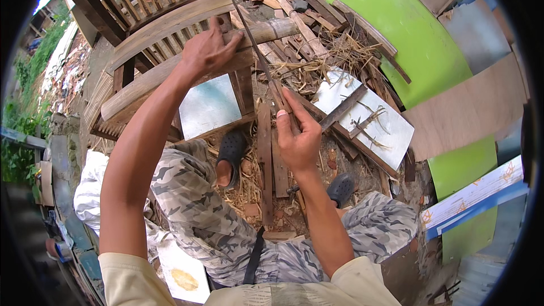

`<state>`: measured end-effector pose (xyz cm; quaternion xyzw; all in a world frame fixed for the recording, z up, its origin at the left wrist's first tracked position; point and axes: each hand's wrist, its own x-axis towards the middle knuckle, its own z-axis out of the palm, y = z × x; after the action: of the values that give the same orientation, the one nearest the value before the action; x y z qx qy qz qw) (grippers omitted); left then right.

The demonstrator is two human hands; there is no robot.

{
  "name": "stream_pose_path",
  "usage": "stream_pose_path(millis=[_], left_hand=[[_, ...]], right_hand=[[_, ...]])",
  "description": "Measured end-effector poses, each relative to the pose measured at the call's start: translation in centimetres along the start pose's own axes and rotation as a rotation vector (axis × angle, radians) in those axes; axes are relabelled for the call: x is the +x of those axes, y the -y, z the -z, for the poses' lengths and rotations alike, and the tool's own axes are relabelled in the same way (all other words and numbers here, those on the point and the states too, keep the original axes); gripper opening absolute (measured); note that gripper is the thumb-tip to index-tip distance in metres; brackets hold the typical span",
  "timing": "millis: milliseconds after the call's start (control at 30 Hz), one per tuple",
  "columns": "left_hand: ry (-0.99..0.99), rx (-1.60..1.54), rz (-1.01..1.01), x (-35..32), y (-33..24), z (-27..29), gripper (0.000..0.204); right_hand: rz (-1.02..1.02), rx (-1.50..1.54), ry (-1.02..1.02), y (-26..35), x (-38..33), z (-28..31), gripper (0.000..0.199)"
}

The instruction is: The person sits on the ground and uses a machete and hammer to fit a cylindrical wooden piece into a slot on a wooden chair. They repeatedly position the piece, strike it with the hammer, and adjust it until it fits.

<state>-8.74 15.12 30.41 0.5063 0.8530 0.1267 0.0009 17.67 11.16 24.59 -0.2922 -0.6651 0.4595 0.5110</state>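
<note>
My left hand (208,50) presses down and grips round a bamboo pole (273,30) that lies across a slatted wooden chair (170,20). Its thumb rests beside the blade, and some of its fingers are hidden behind the pole. In my right hand (300,139) is the wooden handle of a hand saw (262,62), the forefinger stretched along it. The long, narrow dark blade points away from me and crosses the pole just right of my left hand. Seen nearly edge-on, its teeth do not show. How deep it sits in the bamboo, I cannot tell.
Wood scraps (317,8) and dry straw pile up beyond the chair. A white board (368,116) with sticks lies at right, near green sheets (408,34) and brown panels (464,102). Planks (264,164) lie between my feet, beside the dark clogs (231,150).
</note>
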Motion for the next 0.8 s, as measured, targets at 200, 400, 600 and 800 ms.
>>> stream_pose_path(millis=[200, 400, 600, 800], left_hand=[[-0.004, 0.120, 0.084, -1.5, -0.2, 0.7, 0.094], [-0.059, 0.097, 0.023, -1.0, 0.1, 0.9, 0.091], [-0.082, 0.063, 0.008, -1.1, -1.2, 0.7, 0.084], [-0.314, 0.207, -0.359, 0.3, 0.6, -1.4, 0.062]], right_hand=[[-0.084, -0.019, 0.061, 0.4, -0.3, 1.1, 0.042], [0.019, -0.027, 0.026, 0.0, -0.3, 1.2, 0.041], [-0.013, -0.018, 0.013, 0.2, -0.6, 1.7, 0.042], [-0.008, -0.026, 0.011, 0.4, -0.6, 1.8, 0.042]])
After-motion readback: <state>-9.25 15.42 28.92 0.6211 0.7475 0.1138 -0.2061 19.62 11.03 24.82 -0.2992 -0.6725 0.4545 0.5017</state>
